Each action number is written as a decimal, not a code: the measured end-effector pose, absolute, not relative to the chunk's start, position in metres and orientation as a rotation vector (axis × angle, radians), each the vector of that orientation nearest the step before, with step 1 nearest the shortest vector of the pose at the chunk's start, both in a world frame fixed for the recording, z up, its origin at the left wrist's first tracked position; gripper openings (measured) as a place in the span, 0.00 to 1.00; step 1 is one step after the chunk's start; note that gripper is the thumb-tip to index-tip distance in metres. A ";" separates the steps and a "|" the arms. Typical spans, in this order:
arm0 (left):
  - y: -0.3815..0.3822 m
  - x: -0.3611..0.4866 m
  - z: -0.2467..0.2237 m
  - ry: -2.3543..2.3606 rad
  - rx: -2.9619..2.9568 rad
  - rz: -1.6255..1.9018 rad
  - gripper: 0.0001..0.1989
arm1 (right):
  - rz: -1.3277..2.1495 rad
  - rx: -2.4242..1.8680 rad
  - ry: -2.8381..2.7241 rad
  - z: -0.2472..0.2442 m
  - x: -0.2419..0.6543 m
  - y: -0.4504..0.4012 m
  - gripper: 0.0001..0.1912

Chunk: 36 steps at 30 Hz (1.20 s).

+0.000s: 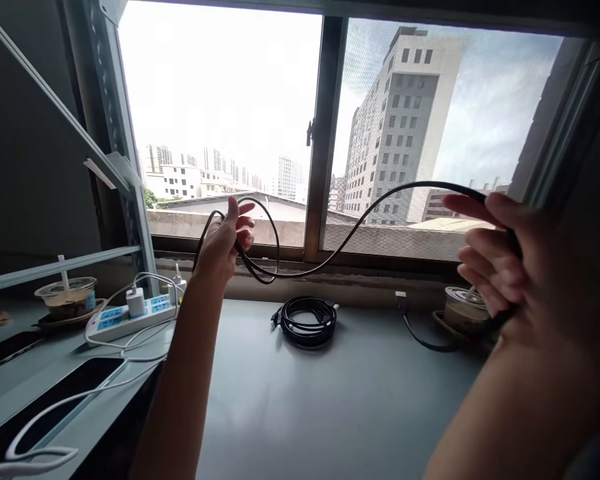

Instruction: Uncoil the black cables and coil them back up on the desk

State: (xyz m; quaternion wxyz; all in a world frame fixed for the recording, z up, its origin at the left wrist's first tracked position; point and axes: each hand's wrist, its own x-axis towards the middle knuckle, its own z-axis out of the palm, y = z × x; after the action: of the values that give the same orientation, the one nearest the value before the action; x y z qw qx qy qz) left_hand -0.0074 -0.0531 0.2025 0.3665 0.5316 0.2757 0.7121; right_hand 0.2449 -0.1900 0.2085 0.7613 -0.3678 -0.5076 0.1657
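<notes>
A black cable (350, 233) stretches in a wavy line between my two hands, above the table. My left hand (225, 240) is closed around loops of it, with the thumb pointing up. At the right, my right hand (500, 253) pinches the cable between thumb and forefinger, the other fingers curled. From below my right hand hangs the cable's end, with a flat rectangular plug (401, 300). A coiled black cable (307, 322) with small white ties lies on the table, below and between my hands.
A white power strip (130, 317) with chargers and white cords stands at the left, near a phone (55, 400). Lidded drink cups (67, 297) stand at both sides. A metal frame (130, 147) rises at the left; a window (330, 133) is behind the grey table (320, 407).
</notes>
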 end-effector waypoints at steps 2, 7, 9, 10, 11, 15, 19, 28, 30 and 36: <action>-0.054 -0.009 0.202 0.710 1.400 1.787 0.20 | 0.355 -0.742 -1.114 0.207 0.246 -0.181 0.13; -0.055 -0.001 0.199 0.693 1.386 1.859 0.18 | 0.393 -0.671 -1.092 0.207 0.240 -0.170 0.11; -0.055 0.003 0.198 0.692 1.374 1.903 0.19 | 0.383 -0.669 -1.090 0.209 0.235 -0.170 0.10; -0.054 0.004 0.197 0.704 1.384 1.913 0.20 | 0.370 -0.671 -1.082 0.209 0.232 -0.170 0.09; -0.054 0.004 0.197 0.729 1.400 1.922 0.22 | 0.357 -0.677 -1.072 0.210 0.230 -0.170 0.08; -0.052 0.002 0.197 0.889 1.453 1.949 0.27 | 0.264 -0.717 -1.037 0.211 0.225 -0.169 0.07; -0.049 -0.002 0.197 0.984 1.579 1.868 0.26 | 0.171 -0.766 -1.010 0.210 0.231 -0.165 0.10; -0.057 -0.007 0.201 0.958 1.648 1.699 0.15 | 0.084 -0.797 -0.933 0.209 0.243 -0.160 0.10; -0.061 -0.005 0.202 0.992 1.658 1.661 0.15 | 0.085 -0.783 -0.923 0.210 0.240 -0.163 0.10; -0.074 0.005 0.201 1.054 1.596 1.644 0.21 | 0.095 -0.780 -1.009 0.209 0.231 -0.168 0.11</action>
State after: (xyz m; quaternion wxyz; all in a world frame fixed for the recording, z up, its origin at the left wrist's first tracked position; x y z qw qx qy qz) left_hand 0.0049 -0.0744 0.2010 0.3046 0.6027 0.3980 0.6209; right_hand 0.2311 -0.1677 0.2090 0.8025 -0.3641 -0.4707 0.0443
